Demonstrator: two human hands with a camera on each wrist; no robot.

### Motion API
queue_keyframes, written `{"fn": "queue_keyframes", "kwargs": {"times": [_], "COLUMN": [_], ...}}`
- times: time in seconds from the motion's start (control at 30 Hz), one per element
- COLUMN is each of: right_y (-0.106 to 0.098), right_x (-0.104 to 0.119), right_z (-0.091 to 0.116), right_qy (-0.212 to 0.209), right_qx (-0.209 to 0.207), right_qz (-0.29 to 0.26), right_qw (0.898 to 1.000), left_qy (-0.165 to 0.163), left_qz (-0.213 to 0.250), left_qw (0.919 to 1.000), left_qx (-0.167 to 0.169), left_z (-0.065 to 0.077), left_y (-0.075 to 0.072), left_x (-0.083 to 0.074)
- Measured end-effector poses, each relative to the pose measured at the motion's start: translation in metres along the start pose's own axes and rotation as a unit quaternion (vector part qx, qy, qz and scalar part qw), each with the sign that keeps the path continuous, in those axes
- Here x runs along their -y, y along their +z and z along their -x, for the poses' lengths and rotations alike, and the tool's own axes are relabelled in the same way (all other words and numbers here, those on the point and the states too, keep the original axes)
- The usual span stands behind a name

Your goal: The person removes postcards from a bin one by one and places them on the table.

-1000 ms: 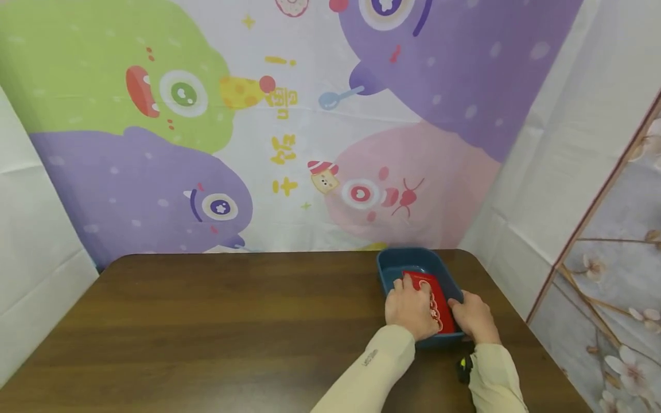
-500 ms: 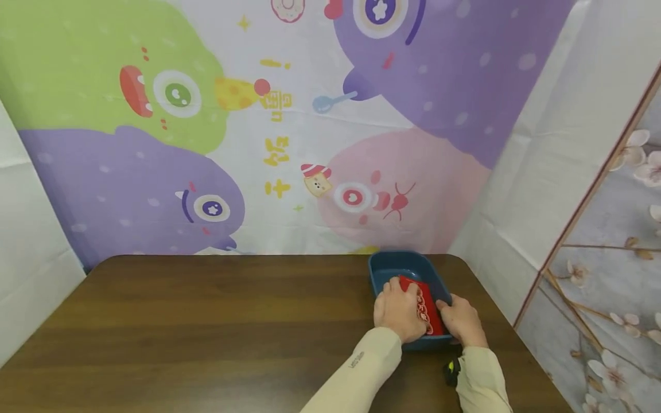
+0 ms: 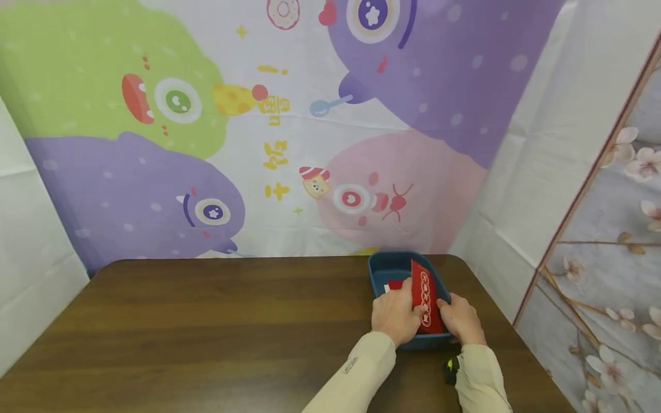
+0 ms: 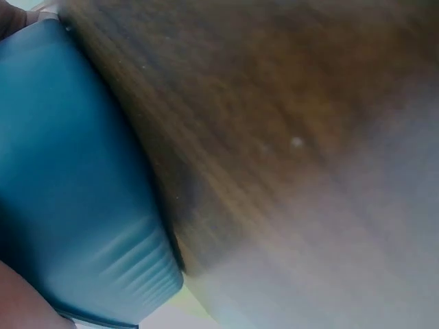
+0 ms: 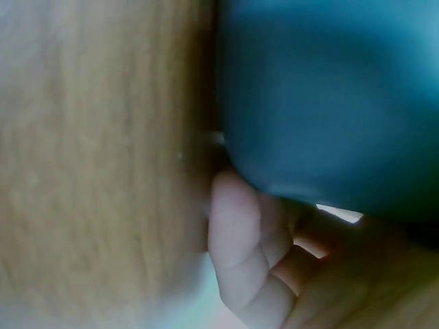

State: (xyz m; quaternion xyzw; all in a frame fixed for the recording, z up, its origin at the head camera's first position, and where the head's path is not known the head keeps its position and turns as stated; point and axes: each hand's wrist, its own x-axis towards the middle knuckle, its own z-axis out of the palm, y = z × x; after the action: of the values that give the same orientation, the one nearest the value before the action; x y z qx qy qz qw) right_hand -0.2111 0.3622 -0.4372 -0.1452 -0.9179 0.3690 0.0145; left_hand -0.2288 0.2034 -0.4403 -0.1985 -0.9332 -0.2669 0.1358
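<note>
In the head view a blue plastic bin point(image 3: 387, 265) stands at the far right of the table. My left hand point(image 3: 396, 315) reaches into it and pinches a red envelope point(image 3: 426, 295) with a column of pale ringed characters, raised on a slant. Another red piece point(image 3: 395, 284) with a white edge lies below in the bin, mostly hidden. My right hand point(image 3: 463, 320) grips the bin's right rim, thumb on the inner side. In the right wrist view its curled fingers point(image 5: 233, 219) sit under the bin's corner. The bin's outer wall point(image 4: 75, 164) fills the left wrist view's left side.
The brown wooden table point(image 3: 206, 327) stretches left of the bin. A cartoon-printed cloth point(image 3: 289, 126) hangs behind its back edge. A white panel point(image 3: 511, 212) and a flower-patterned surface point(image 3: 609, 264) stand to the right. A black band point(image 3: 451, 370) is on the right wrist.
My left hand has gone from lying flat over the red envelope to pinching it and tilting it up, which uncovers another red piece below. The right hand keeps its grip on the rim.
</note>
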Motion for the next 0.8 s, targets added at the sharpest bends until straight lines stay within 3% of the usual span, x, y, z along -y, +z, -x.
{"fn": "queue_keyframes", "kwargs": {"times": [0.27, 0.33, 0.4, 0.47, 0.57, 0.6, 0.63, 0.7, 0.73, 0.8], "right_y": [-0.001, -0.001, -0.002, -0.002, -0.002, 0.0, -0.001, -0.001, -0.001, -0.002], "right_x": [0.009, 0.011, 0.012, 0.012, 0.01, 0.01, 0.008, 0.005, 0.004, 0.005], "right_z": [-0.002, -0.002, -0.002, -0.001, 0.002, 0.003, 0.003, 0.003, 0.002, -0.001], "right_qy": [-0.002, -0.005, -0.004, -0.001, 0.003, 0.001, 0.003, 0.005, 0.005, 0.0], "right_qx": [-0.012, -0.013, -0.007, -0.004, 0.004, 0.007, 0.009, 0.012, 0.011, 0.004], "right_qz": [0.029, 0.04, 0.046, 0.053, 0.064, 0.068, 0.071, 0.073, 0.071, 0.064], "right_qw": [1.0, 0.999, 0.999, 0.999, 0.998, 0.998, 0.997, 0.997, 0.997, 0.998], "left_qy": [0.04, 0.046, 0.043, 0.039, 0.023, 0.024, 0.029, 0.04, 0.05, 0.068], "left_qz": [0.031, 0.04, 0.106, 0.212, 0.384, 0.423, 0.445, 0.462, 0.461, 0.441], "left_qw": [0.9985, 0.9981, 0.9931, 0.9752, 0.9226, 0.9056, 0.8949, 0.8853, 0.8851, 0.8923], "left_qx": [-0.02, -0.006, 0.025, 0.048, 0.032, 0.019, 0.003, -0.029, -0.043, -0.065], "left_z": [-0.003, -0.006, -0.009, -0.011, -0.004, 0.002, 0.007, 0.022, 0.029, 0.041], "left_y": [-0.006, -0.01, -0.018, -0.03, -0.057, -0.069, -0.079, -0.103, -0.116, -0.146], "left_x": [0.009, 0.011, 0.014, 0.017, 0.028, 0.033, 0.036, 0.044, 0.048, 0.057]}}
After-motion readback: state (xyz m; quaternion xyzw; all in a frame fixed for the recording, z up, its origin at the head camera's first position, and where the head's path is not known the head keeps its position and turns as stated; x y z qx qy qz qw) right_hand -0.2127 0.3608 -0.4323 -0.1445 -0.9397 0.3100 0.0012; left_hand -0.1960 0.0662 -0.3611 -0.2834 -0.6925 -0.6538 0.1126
